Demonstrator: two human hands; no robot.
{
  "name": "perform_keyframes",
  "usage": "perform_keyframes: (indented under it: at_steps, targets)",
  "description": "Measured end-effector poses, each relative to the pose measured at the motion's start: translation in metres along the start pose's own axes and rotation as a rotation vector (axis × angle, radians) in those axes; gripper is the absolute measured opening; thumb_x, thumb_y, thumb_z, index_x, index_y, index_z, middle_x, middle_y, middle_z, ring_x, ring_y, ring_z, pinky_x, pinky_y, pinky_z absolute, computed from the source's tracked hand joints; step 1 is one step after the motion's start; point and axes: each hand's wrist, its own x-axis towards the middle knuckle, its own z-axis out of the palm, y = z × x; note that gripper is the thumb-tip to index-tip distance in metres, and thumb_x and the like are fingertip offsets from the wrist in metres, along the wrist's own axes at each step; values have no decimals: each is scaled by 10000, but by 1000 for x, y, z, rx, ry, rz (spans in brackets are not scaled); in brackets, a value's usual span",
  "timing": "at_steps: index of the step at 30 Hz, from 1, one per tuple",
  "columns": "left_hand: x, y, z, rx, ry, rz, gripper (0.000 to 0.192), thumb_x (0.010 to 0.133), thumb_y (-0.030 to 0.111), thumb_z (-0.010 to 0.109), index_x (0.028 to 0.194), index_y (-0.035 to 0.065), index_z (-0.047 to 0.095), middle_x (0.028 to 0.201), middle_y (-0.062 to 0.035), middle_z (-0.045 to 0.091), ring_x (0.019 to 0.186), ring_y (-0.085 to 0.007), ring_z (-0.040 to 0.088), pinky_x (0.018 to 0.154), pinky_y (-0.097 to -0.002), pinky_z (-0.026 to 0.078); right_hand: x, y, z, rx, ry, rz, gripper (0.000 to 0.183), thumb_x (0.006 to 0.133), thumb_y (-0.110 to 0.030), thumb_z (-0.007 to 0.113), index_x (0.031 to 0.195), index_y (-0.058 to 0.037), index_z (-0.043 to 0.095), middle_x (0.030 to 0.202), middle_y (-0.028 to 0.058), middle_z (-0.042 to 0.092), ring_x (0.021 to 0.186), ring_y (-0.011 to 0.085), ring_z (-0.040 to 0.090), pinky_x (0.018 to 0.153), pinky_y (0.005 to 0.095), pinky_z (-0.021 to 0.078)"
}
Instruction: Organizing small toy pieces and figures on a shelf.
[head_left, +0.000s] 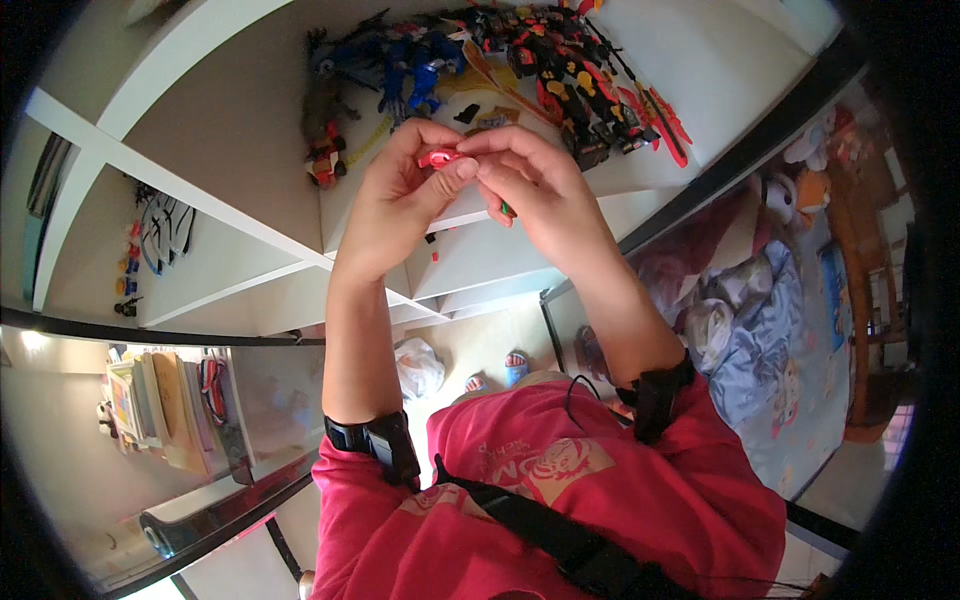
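Note:
My left hand (397, 191) pinches a small red plastic toy piece (437, 158) with a whitish part between thumb and fingers. Against its thumb tip rest the fingertips of my right hand (536, 191), and whether they also grip the red piece is hidden. A small green piece (507, 209) shows between the curled lower fingers of my right hand. Both hands are raised in front of a white shelf compartment. Just beyond them, a black plastic piece (466, 114) lies on the shelf board.
Behind my hands stand blue toy figures (424, 64) and black-and-red toy figures (577, 86). A small red toy vehicle (327, 156) sits at the left. White shelf dividers (217, 217) run below. Right is a bed with blue cloth (757, 345); a plastic bag (418, 367) lies on the floor.

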Motion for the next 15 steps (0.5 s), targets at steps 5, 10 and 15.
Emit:
perform_keyframes:
  at_steps: [5,10,15]
  targets:
    - [-4,-2,-3,-53,78,41,30,843,46,483,853,28,461,678,16,451,598,-36,386,506,-173,313,2,-2,3,706,29,167,407,841,-357,431,1073,-25,475,1004,99,499,806,160,440,732,324,369]
    - [-6,-4,-10,-61,-20,80,34,818,20,461,840,42,446,659,27,424,581,-29,363,506,-169,300,5,-1,12,780,96,-11,426,858,-367,376,1105,-29,458,1027,98,489,842,162,435,780,328,356]
    - [-7,-7,2,-12,20,159,199,732,-26,604,857,47,469,656,50,377,573,-23,324,513,-158,282,9,1,28,528,230,-221,478,866,-413,315,1122,-31,447,1053,92,472,907,160,428,814,304,332]
